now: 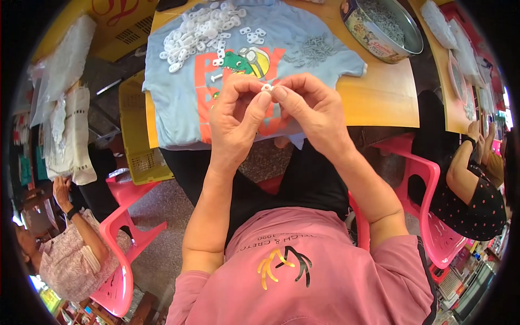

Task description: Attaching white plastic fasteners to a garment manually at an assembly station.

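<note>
Both hands are up in front of the chest, pinching one tiny white plastic piece [266,86] between them. Left hand [235,122] and right hand [314,111] meet at the fingertips, right over the edge of a wooden table [379,97]. A light blue kids' shirt [179,108] is spread on it, with a pile of white pieces [197,32] on top and a smaller heap of grey bits [315,50] beside. A round tin [374,38] sits further right. Pink chairs [425,184] on both sides, with other people seated there.

A round metal tin [383,27] of small grey parts stands far right on the wooden surface [379,95], a yellow crate [138,138] sits left, and pink plastic chairs [428,203] stand near.
</note>
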Motion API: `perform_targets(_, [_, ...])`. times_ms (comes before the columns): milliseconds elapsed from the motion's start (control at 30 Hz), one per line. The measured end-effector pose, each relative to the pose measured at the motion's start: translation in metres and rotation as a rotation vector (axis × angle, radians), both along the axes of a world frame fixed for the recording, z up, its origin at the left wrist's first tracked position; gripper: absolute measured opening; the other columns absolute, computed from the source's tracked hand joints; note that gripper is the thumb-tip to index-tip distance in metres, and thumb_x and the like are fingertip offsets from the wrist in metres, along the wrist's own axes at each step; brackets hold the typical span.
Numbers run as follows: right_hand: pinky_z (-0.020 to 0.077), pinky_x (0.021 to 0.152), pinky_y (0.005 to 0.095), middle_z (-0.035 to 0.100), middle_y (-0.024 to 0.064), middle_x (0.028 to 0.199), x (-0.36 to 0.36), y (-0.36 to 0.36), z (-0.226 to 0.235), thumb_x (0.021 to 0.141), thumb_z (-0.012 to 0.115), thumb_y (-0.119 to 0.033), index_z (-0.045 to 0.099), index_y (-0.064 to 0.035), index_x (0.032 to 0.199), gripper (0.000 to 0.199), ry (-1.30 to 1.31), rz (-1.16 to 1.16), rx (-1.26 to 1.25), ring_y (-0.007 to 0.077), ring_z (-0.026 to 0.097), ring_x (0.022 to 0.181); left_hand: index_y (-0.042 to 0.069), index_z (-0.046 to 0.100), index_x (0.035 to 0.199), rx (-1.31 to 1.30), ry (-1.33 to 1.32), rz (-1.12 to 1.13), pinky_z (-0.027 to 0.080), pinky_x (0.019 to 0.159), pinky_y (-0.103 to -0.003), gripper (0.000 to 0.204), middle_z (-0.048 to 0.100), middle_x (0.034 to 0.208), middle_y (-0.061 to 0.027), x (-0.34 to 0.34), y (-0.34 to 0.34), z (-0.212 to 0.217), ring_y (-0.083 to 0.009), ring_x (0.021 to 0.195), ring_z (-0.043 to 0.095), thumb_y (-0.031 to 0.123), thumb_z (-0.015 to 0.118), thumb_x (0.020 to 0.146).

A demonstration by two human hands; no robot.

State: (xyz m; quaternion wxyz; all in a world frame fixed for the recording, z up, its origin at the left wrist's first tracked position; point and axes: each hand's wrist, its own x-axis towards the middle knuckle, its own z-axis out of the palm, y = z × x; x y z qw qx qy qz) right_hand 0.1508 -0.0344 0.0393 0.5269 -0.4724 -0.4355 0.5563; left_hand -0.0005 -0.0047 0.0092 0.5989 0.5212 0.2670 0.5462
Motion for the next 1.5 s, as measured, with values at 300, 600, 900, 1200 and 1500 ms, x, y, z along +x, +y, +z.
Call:
perform_targets(300, [0.0470, 0.056, 0.0230, 0.063, 0.0048, 0.087, 0.010, -0.002, -0.012, 0.091, 0.065, -0.004, 0.063, 0.0024, 0.096, 0.009, -0.427, -0.087, 0.325, 0.0072, 0.057, 0.065, 0.002, 0.057, 0.101, 0.015, 0.072, -0.007, 0.046, 0.078, -0.023, 0.008, 0.055, 0.101, -0.0038, -0.002, -0.002, -0.002, -0.0086, 0.087, 0.055, 0.000, 0.059, 0.093])
perform_targets(600, [0.0452, 0.055, 0.0279, 0.061, 0.0053, 0.087, 0.068, 0.018, -0.014, 0.081, 0.072, -0.005, 0.071, -0.0072, 0.096, 0.014, -1.163, -0.182, 0.532, 0.0159, 0.055, 0.062, 0.001, 0.057, 0.100, 0.074, 0.071, 0.022, 0.046, 0.082, -0.025, 0.008, 0.056, 0.101, -0.0053, -0.001, 0.002, -0.006, -0.0103, 0.090, 0.056, -0.001, 0.060, 0.092])
perform_targets(900, [0.0474, 0.062, 0.0321, 0.059, 0.0061, 0.087, 0.078, 0.025, -0.017, 0.079, 0.071, -0.004, 0.071, -0.0076, 0.097, 0.018, -1.243, -0.218, 0.606, 0.0211, 0.058, 0.073, 0.000, 0.058, 0.100, 0.058, 0.044, 0.030, 0.045, 0.080, -0.024, 0.008, 0.055, 0.101, -0.0053, -0.001, 0.002, -0.006, -0.0095, 0.088, 0.054, -0.001, 0.060, 0.092])
perform_targets(1200, [0.0475, 0.065, 0.0335, 0.057, 0.0063, 0.085, 0.077, 0.023, -0.018, 0.081, 0.068, -0.004, 0.071, -0.0103, 0.100, 0.021, -1.328, -0.187, 0.608, 0.0226, 0.058, 0.073, -0.001, 0.058, 0.100, 0.049, 0.030, 0.041, 0.045, 0.079, -0.023, 0.009, 0.055, 0.100, -0.0049, 0.000, 0.002, -0.006, -0.0092, 0.087, 0.054, -0.002, 0.061, 0.092])
perform_targets(1500, [0.0471, 0.065, 0.0324, 0.057, 0.0072, 0.090, 0.074, 0.024, -0.008, 0.080, 0.070, -0.005, 0.071, -0.0094, 0.097, 0.018, -1.311, -0.091, 0.653, 0.0216, 0.057, 0.075, -0.001, 0.058, 0.100, 0.060, 0.033, 0.042, 0.045, 0.079, -0.023, 0.009, 0.056, 0.099, -0.0051, 0.000, 0.003, -0.008, -0.0091, 0.087, 0.055, -0.002, 0.061, 0.092])
